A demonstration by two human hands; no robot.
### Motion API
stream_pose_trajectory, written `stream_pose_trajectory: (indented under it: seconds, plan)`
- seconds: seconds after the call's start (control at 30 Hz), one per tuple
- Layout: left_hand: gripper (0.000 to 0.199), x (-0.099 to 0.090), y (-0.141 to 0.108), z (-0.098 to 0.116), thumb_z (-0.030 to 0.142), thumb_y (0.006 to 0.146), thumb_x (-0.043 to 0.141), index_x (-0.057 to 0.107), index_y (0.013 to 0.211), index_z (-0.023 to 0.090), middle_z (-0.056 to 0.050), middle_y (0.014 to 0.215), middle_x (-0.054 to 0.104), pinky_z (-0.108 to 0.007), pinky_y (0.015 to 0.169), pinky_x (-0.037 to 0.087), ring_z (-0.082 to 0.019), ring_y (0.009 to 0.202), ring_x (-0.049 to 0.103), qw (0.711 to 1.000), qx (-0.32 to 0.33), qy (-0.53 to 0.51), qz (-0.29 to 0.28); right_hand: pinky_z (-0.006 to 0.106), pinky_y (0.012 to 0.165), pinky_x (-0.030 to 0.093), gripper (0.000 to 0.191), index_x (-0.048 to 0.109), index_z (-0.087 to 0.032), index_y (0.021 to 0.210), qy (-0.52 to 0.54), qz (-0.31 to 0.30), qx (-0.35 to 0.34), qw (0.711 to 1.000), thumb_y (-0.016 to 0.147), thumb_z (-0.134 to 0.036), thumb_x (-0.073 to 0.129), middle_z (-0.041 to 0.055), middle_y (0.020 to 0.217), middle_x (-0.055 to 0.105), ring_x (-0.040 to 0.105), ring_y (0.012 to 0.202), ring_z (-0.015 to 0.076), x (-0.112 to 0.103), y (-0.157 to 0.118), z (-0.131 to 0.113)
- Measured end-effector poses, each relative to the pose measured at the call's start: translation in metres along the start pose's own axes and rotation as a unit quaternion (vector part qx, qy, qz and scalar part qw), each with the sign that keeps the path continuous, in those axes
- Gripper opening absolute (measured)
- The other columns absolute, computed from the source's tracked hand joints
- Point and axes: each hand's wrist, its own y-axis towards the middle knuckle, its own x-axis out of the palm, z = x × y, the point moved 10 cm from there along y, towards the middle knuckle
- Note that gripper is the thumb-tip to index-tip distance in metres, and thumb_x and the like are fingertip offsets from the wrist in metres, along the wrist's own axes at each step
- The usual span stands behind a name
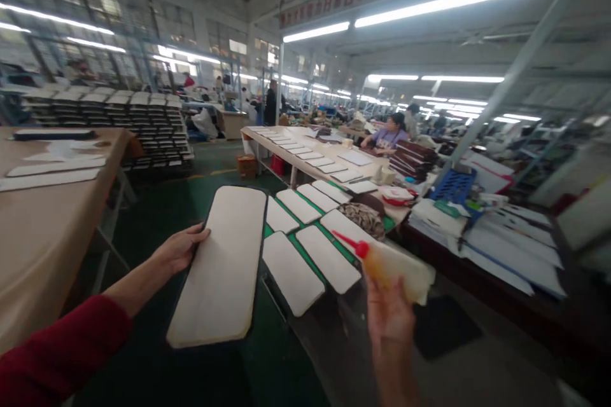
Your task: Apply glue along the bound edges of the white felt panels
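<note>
My left hand (184, 248) grips the left edge of a long white panel (222, 267) with rounded corners and a dark rim, held up in the air. In my right hand (391, 305) is a translucent glue bottle (398, 267) with yellowish contents, its red nozzle pointing left and slightly up. Beyond the bottle, several similar white panels (291, 273) lie in rows on a green and dark tabletop (310, 259). A bunched brown cloth (363, 219) sits beside them.
At left stands a brown-covered table (48, 222) with panels on it, and behind it a tall stack of panels (157, 133). A person in purple (387, 137) sits beyond the long table (372, 168). Papers and a blue basket (453, 184) are at right.
</note>
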Motion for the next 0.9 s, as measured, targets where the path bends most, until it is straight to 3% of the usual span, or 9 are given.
stream_pose_trajectory:
  seconds: [0.1, 0.23, 0.33, 0.43, 0.53, 0.7, 0.8, 0.9]
  plan:
    - [0.057, 0.022, 0.015, -0.021, 0.002, 0.077, 0.059, 0.047, 0.129, 0.020, -0.002, 0.081, 0.064, -0.025, 0.058, 0.050, -0.012, 0.059, 0.058, 0.998, -0.035, 0.045, -0.033, 0.043, 0.102, 0.038, 0.040, 0.057, -0.013, 0.104, 0.008, 0.093, -0.036, 0.995, 0.068, -0.028, 0.067, 0.0095, 0.112, 0.060, 0.056, 0.108, 0.0208, -0.052, 0.012, -0.051]
    - [0.053, 0.072, 0.020, -0.059, 0.006, 0.074, 0.061, 0.050, 0.123, 0.021, -0.003, 0.085, 0.064, -0.031, 0.059, 0.050, -0.016, 0.063, 0.060, 0.985, -0.087, 0.079, -0.122, 0.039, 0.104, 0.036, 0.037, 0.058, -0.007, 0.100, 0.017, 0.190, -0.097, 0.977, 0.069, -0.027, 0.065, 0.0127, 0.112, 0.059, 0.051, 0.115, 0.0218, -0.117, -0.019, -0.095]
    - [0.036, 0.120, 0.005, -0.090, 0.009, 0.069, 0.065, 0.059, 0.103, 0.020, -0.003, 0.082, 0.064, -0.029, 0.057, 0.048, -0.017, 0.063, 0.060, 0.965, -0.123, 0.105, -0.206, 0.038, 0.102, 0.039, 0.038, 0.059, -0.005, 0.100, 0.027, 0.240, -0.138, 0.960, 0.069, -0.026, 0.065, 0.0140, 0.113, 0.059, 0.051, 0.115, 0.0244, -0.142, -0.049, -0.114]
    - [0.024, 0.171, -0.022, -0.122, 0.012, 0.062, 0.064, 0.062, 0.086, 0.017, -0.003, 0.079, 0.064, -0.025, 0.054, 0.045, -0.016, 0.064, 0.058, 0.937, -0.131, 0.143, -0.290, 0.036, 0.099, 0.043, 0.038, 0.058, -0.004, 0.103, 0.031, 0.268, -0.158, 0.950, 0.071, -0.023, 0.063, 0.0151, 0.118, 0.058, 0.052, 0.115, 0.0245, -0.153, -0.075, -0.132]
    - [0.019, 0.215, -0.051, -0.155, 0.017, 0.060, 0.057, 0.059, 0.079, 0.016, -0.004, 0.079, 0.063, -0.023, 0.056, 0.044, -0.017, 0.071, 0.058, 0.901, -0.073, 0.243, -0.352, 0.035, 0.099, 0.042, 0.036, 0.058, -0.004, 0.105, 0.025, 0.290, -0.182, 0.939, 0.073, -0.022, 0.059, 0.0147, 0.123, 0.056, 0.052, 0.115, 0.0225, -0.159, -0.098, -0.157]
    - [0.005, 0.272, -0.101, -0.228, 0.021, 0.062, 0.048, 0.052, 0.061, 0.018, -0.003, 0.070, 0.060, -0.026, 0.055, 0.040, -0.020, 0.074, 0.057, 0.836, 0.010, 0.382, -0.393, 0.038, 0.105, 0.032, 0.039, 0.061, -0.004, 0.102, 0.006, 0.313, -0.263, 0.913, 0.065, -0.018, 0.060, 0.0138, 0.130, 0.051, 0.048, 0.120, 0.0231, -0.182, -0.127, -0.210]
    - [0.007, 0.303, -0.132, -0.278, 0.018, 0.062, 0.048, 0.054, 0.058, 0.018, -0.003, 0.070, 0.062, -0.028, 0.062, 0.040, -0.021, 0.077, 0.058, 0.783, 0.046, 0.458, -0.419, 0.038, 0.100, 0.040, 0.044, 0.062, -0.005, 0.102, 0.011, 0.311, -0.274, 0.910, 0.060, -0.018, 0.061, 0.0131, 0.131, 0.050, 0.047, 0.121, 0.0237, -0.216, -0.129, -0.241]
    - [0.014, 0.330, -0.157, -0.329, 0.014, 0.058, 0.051, 0.059, 0.069, 0.019, -0.002, 0.075, 0.065, -0.035, 0.076, 0.038, -0.024, 0.084, 0.059, 0.719, 0.081, 0.549, -0.418, 0.033, 0.086, 0.053, 0.050, 0.060, -0.009, 0.109, 0.031, 0.294, -0.250, 0.922, 0.061, -0.020, 0.064, 0.0105, 0.130, 0.052, 0.046, 0.122, 0.0233, -0.262, -0.122, -0.269]
